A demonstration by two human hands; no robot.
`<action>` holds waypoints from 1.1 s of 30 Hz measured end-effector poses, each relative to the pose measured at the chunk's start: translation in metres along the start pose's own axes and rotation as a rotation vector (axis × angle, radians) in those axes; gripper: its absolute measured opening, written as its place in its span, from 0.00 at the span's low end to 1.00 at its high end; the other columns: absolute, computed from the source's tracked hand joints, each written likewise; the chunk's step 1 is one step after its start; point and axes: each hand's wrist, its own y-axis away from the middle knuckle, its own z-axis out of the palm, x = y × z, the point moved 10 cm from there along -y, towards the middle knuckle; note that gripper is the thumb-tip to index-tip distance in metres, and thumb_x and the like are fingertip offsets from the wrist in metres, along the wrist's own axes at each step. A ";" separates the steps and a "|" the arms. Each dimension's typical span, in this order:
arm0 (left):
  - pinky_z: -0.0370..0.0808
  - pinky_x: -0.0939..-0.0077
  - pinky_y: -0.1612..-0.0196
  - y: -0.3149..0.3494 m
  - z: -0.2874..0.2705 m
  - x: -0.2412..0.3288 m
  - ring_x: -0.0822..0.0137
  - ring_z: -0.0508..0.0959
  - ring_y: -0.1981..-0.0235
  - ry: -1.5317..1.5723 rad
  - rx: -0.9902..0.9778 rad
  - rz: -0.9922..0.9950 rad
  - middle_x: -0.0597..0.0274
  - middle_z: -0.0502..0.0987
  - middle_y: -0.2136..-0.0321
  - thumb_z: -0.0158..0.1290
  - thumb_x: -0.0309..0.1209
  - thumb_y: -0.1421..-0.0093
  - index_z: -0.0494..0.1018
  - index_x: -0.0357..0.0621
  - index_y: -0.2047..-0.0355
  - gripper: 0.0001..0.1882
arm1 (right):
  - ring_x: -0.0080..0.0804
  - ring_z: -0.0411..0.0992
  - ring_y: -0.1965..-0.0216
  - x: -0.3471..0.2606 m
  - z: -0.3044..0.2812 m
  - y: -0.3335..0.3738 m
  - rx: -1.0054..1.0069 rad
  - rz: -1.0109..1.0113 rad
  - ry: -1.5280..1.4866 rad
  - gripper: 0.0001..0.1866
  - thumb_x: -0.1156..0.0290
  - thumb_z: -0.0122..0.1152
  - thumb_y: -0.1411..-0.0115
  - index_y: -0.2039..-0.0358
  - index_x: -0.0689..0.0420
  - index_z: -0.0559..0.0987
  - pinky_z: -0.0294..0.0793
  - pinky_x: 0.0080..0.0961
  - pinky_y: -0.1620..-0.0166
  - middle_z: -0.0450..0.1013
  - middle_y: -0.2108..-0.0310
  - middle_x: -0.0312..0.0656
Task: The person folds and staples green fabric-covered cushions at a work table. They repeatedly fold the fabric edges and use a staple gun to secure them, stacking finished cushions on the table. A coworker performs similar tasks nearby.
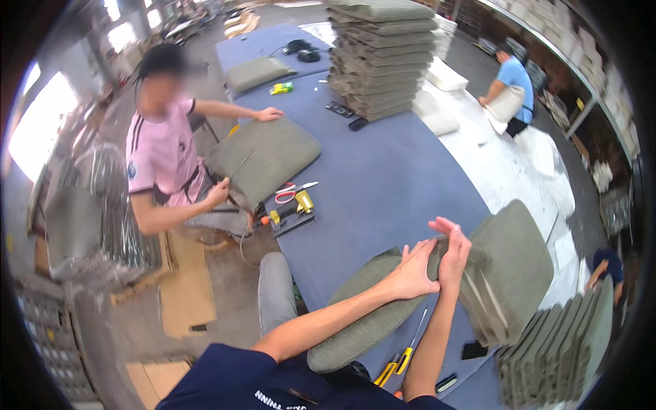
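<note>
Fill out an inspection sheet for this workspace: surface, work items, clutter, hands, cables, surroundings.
Surface: blue-covered table, partly covered by items.
Work items: grey-green cushion under the left forearm; second cushion to its right.
Clutter: yellow-handled tools, black flat object, red-handled scissors, yellow-and-black power tool.
Hands: left hand and right hand close together at grey-green fabric; exact grip unclear.
Cables: pale hose or cable near the power tool.
Surroundings: pink-shirted co-worker with another cushion; tall cushion stack; blue-shirted person farther off.
</note>
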 end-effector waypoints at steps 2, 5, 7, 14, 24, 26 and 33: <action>0.55 0.56 0.25 0.021 -0.005 -0.003 0.44 0.55 0.25 -0.026 -0.011 -0.025 0.36 0.54 0.28 0.71 0.44 0.53 0.46 0.28 0.26 0.63 | 0.36 0.80 0.55 -0.013 0.015 0.006 -0.109 -0.107 0.337 0.24 0.58 0.44 0.24 0.55 0.63 0.84 0.66 0.41 0.37 0.84 0.59 0.45; 0.55 0.58 0.25 0.097 -0.018 -0.003 0.46 0.55 0.25 0.027 -0.032 -0.044 0.38 0.52 0.26 0.74 0.48 0.54 0.45 0.32 0.25 0.67 | 0.37 0.79 0.61 -0.025 0.034 0.012 -0.179 -0.243 0.597 0.20 0.62 0.47 0.27 0.59 0.59 0.85 0.61 0.45 0.35 0.84 0.66 0.39; 0.56 0.60 0.25 0.155 -0.034 -0.005 0.47 0.55 0.25 0.083 -0.060 -0.042 0.39 0.52 0.26 0.75 0.48 0.54 0.45 0.34 0.25 0.68 | 0.39 0.79 0.62 -0.049 0.048 0.021 -0.212 -0.308 0.699 0.19 0.63 0.47 0.27 0.60 0.59 0.85 0.61 0.45 0.36 0.83 0.69 0.40; 0.64 0.58 0.28 0.305 -0.063 -0.068 0.48 0.64 0.28 0.169 0.154 -0.075 0.42 0.59 0.28 0.75 0.34 0.51 0.52 0.38 0.26 0.58 | 0.39 0.78 0.58 -0.088 0.135 0.165 -0.504 -0.601 0.584 0.17 0.54 0.53 0.37 0.68 0.53 0.83 0.62 0.47 0.37 0.81 0.66 0.37; 0.66 0.54 0.30 0.177 -0.076 0.052 0.42 0.68 0.31 0.018 0.492 0.579 0.42 0.67 0.32 0.70 0.28 0.50 0.61 0.35 0.31 0.46 | 0.60 0.44 0.23 -0.140 0.086 0.189 0.096 -0.239 0.315 0.28 0.58 0.71 0.45 0.46 0.58 0.80 0.48 0.57 0.27 0.49 0.25 0.61; 0.59 0.55 0.27 0.158 -0.059 0.056 0.46 0.61 0.27 0.407 0.341 0.523 0.41 0.62 0.30 0.65 0.35 0.41 0.59 0.34 0.29 0.43 | 0.60 0.43 0.22 -0.150 0.065 0.178 0.137 -0.244 0.391 0.30 0.63 0.74 0.47 0.44 0.57 0.79 0.49 0.55 0.26 0.46 0.24 0.62; 0.58 0.57 0.27 0.160 0.023 -0.064 0.49 0.63 0.29 0.667 0.073 0.206 0.40 0.66 0.32 0.44 0.50 0.26 0.63 0.29 0.32 0.36 | 0.61 0.56 0.27 -0.135 0.010 0.209 0.371 -0.245 0.507 0.28 0.74 0.69 0.43 0.41 0.60 0.77 0.61 0.48 0.29 0.58 0.28 0.58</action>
